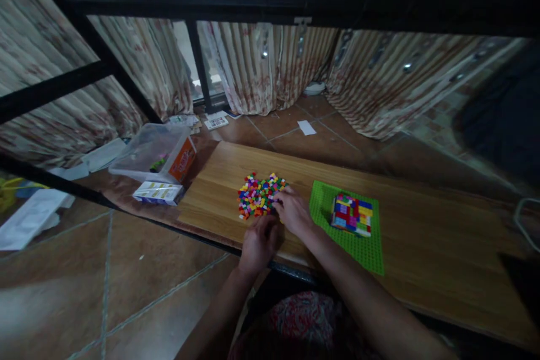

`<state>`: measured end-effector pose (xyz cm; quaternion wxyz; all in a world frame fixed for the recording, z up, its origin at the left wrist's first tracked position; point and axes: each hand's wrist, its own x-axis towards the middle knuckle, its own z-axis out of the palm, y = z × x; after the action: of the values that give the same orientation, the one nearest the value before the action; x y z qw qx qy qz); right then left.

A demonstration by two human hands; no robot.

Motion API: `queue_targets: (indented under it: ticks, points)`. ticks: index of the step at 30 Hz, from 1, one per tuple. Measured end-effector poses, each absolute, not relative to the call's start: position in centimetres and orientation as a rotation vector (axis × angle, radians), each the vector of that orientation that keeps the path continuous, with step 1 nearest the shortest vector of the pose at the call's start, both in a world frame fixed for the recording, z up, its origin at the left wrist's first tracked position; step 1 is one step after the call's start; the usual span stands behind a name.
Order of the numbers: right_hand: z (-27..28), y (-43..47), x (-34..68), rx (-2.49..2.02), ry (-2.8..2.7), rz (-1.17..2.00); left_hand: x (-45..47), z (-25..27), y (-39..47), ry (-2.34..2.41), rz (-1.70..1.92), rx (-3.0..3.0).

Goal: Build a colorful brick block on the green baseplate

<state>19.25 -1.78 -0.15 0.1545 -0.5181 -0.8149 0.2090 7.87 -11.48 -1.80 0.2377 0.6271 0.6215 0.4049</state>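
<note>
A loose pile of small colourful toy bricks (258, 196) lies on the wooden board (337, 171). My right hand (292, 211) reaches to the pile's right edge, its fingertips pinched together among the bricks; what they hold is too small to name. Just in front of the pile, my left hand (258, 242) rests near the board's front edge with its fingers curled in, and its contents are hidden. To the right, a block built of many-coloured bricks (352, 214) stands on a green studded baseplate (318, 197).
A clear plastic tub (139, 152) with an orange label and a few green pieces inside stands left of the board. In front of it lies a small white and purple box (158, 193). A dark metal rail (270, 4) crosses above, with striped curtains (270, 67) behind.
</note>
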Motion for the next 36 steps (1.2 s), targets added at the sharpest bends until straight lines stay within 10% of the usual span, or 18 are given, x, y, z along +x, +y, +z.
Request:
queue_targets:
  ticks: [16, 36]
  points:
    - [1.2, -8.0, 25.8, -1.223, -1.123, 1.244, 7.0, -2.6, -10.8, 1.775, 1.082, 1.873]
    - [0.8, -6.4, 38.2, -1.590, -1.327, 0.544, 6.7, -3.2, -10.2, 1.836, 1.023, 1.881]
